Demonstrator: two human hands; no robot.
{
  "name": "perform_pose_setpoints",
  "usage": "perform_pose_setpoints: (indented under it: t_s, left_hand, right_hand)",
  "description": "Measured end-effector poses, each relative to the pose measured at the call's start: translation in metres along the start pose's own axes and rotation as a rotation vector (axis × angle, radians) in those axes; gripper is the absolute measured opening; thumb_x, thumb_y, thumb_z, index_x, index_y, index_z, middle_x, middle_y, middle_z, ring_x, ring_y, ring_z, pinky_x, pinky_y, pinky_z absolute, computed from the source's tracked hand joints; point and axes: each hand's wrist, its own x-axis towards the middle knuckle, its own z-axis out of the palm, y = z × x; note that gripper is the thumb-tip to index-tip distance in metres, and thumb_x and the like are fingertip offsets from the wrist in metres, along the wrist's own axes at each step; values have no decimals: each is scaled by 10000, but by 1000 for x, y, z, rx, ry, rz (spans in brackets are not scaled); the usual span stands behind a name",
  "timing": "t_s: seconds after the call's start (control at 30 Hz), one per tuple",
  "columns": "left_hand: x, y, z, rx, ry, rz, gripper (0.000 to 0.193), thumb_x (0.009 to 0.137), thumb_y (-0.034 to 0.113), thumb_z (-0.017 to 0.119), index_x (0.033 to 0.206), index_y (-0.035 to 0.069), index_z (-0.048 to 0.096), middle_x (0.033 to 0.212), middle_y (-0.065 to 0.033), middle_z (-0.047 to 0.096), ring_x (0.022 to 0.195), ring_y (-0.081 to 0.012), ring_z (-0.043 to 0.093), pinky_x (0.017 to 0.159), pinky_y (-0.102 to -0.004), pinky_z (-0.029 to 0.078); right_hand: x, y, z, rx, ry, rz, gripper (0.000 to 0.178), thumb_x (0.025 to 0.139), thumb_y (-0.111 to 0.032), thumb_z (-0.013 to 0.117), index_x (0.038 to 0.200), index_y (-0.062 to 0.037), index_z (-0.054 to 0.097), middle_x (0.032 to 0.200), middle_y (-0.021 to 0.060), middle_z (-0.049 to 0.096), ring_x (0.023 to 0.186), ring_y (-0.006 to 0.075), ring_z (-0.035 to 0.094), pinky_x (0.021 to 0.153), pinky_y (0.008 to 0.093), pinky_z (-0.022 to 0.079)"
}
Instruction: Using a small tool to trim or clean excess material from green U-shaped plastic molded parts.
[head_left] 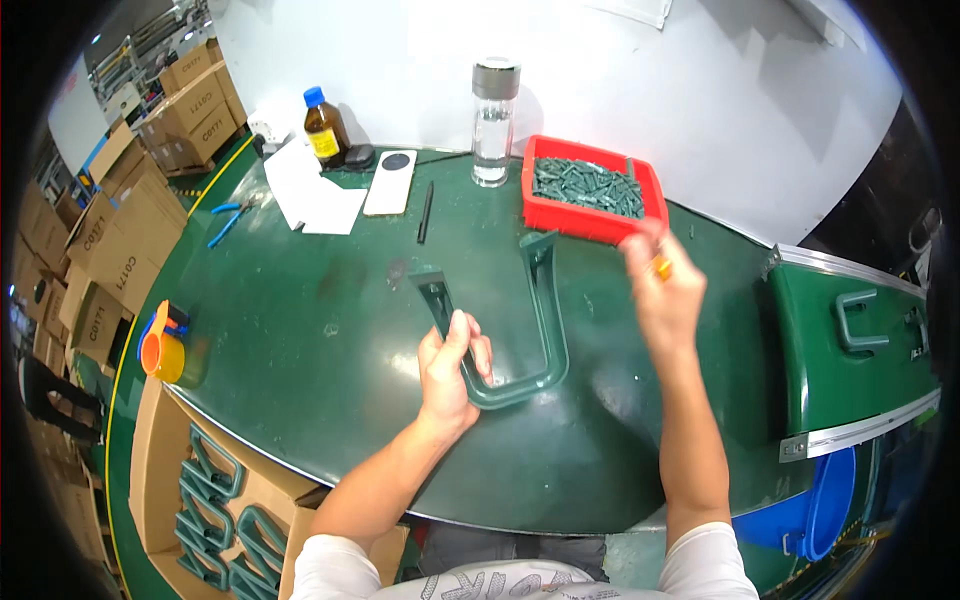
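A U-shaped green plastic handle (556, 350) is held above the table, its two open ends pointing away from me. My left hand (450, 375) wraps round its left arm near the bend. My right hand (664, 285) is raised by the front right corner of a red bin (575, 226). Its fingers are curled together and slightly blurred, with a small yellow band or piece showing at them; what they hold, if anything, is hidden. Many small dark green strip-like pieces (588, 186) fill the bin.
Behind stand a clear bottle (491, 130), phone (391, 183), black pen (426, 212), paper (318, 200) and brown bottle (325, 128). Blue pliers (229, 224) and an orange cup (163, 357) lie left. A carton (150, 470) holds several handles; a green fixture (840, 380) stands right.
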Motion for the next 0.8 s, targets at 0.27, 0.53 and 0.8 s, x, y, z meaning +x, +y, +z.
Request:
perform_pose_setpoints:
  t_s: [0.27,0.53,0.8]
  left_hand:
    - [-3,7,4,-7,-272,19,536,975,473,336,1115,-14,509,697,-106,576,592,-164,518,552,-258,402]
    - [15,1,-8,1193,-381,1019,449,614,-62,697,1048,-26,583,1089,-183,597,979,-334,598,819,-363,461]
    - [11,6,-13,618,-305,691,259,865,192,662,978,-26,580,982,-142,604,939,-263,591,815,-370,483]
  right_hand:
    - [-61,6,23,304,-395,338,218,895,-161,589,811,40,577,633,56,616,548,105,548,527,271,440]
    - [-89,-36,14,870,-707,936,200,922,-174,550,973,4,623,697,91,638,542,118,563,487,224,435]
    - [-75,-25,0,56,-515,-132,373,930,-339,511,1038,7,600,766,157,624,699,331,623,614,390,484]
